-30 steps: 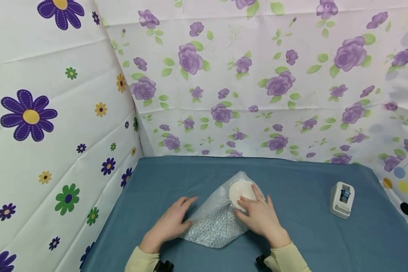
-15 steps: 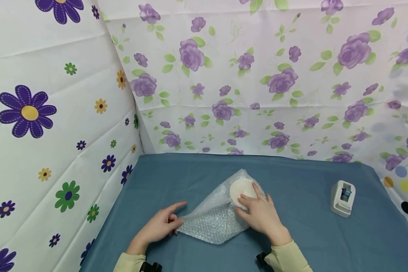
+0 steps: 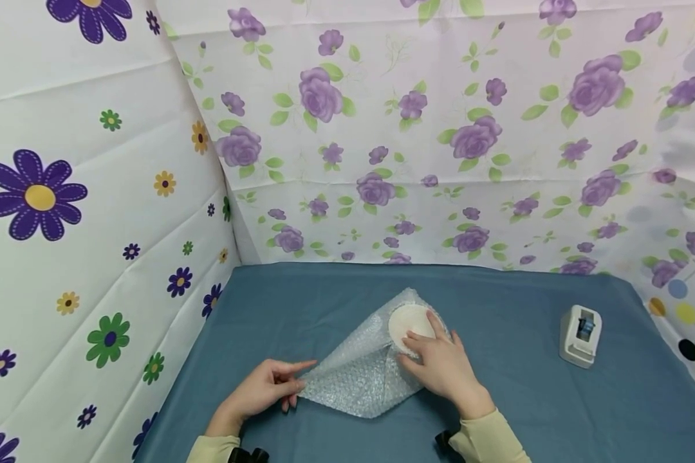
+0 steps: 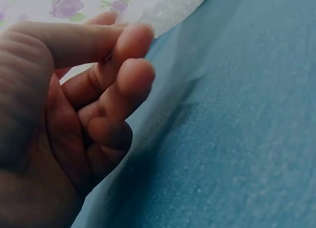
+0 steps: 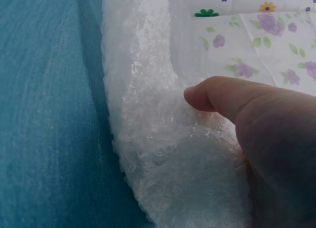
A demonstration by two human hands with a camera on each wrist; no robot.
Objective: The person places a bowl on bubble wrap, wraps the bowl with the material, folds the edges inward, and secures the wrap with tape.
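Note:
A sheet of clear bubble wrap lies on the table, folded over at one side. A round white disc-like thing sits at its upper right; its exact kind I cannot tell. My left hand pinches the wrap's left corner between thumb and fingers, while the other fingers curl below in the left wrist view. My right hand rests with spread fingers over the white thing and the wrap's folded edge. In the right wrist view, the thumb lies against the bubble wrap.
A white tape dispenser with a blue core stands at the right of the blue-covered table. Flowered cloths hang behind and at the left side.
My left hand has slid left and slightly down along the wrap and has taken its left corner between thumb and fingers. The right hand stays nearly in place.

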